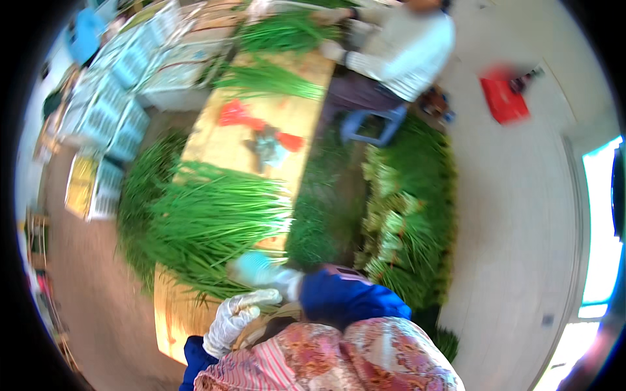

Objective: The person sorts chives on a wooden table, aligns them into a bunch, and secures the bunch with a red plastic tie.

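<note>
A thick spread of long green chives lies across the wooden table, the white stem ends pointing right. My left hand, in a white glove, is held at the table's near end in front of my body. Its thumb and fingers are apart, with no clear object between them. My right hand reaches in from the right over the near edge of the chives. It is gloved, with a light blue patch, and motion blur hides its fingers. Whether it grips any stems is unclear.
Across the table a person handles more chives. Red and grey items lie mid-table. Tied bundles are piled on the floor at right, beside a blue stool. Plastic crates stand at left; loose greens hang below.
</note>
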### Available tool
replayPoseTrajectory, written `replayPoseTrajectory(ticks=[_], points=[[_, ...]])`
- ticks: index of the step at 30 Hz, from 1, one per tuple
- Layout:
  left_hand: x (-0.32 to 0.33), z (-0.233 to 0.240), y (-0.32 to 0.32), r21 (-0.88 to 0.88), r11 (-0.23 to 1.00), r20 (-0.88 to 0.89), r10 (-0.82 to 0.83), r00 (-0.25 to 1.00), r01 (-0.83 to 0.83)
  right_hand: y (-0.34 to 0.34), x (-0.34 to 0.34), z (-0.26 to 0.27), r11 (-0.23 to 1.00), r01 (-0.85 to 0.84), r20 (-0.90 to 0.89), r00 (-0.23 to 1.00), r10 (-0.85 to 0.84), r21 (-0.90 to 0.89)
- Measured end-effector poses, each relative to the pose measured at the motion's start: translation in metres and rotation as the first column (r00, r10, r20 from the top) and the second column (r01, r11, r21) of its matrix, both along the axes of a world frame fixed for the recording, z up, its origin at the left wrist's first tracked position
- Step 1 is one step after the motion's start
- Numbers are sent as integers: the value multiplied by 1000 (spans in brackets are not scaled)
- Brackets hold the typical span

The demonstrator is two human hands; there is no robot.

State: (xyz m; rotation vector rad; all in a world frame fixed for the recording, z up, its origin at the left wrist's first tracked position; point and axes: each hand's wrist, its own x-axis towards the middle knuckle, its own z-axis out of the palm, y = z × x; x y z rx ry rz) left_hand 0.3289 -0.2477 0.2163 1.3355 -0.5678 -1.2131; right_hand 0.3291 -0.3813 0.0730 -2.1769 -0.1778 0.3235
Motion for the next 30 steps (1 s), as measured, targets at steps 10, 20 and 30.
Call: replayPoseTrajectory(ticks=[10, 20, 30], points=[[-33, -75, 95, 362, 680, -102, 709, 698, -638, -231, 110, -43, 630, 730, 309, 684, -661, -267], [-71, -77, 101, 595, 433, -8, 845, 534, -677, -235, 170, -145, 544, 361, 185, 918, -352, -757], [-80, -78, 94, 350, 507, 5, 840, 543, -788, -165, 165, 29, 945, 268, -96, 963, -254, 188]])
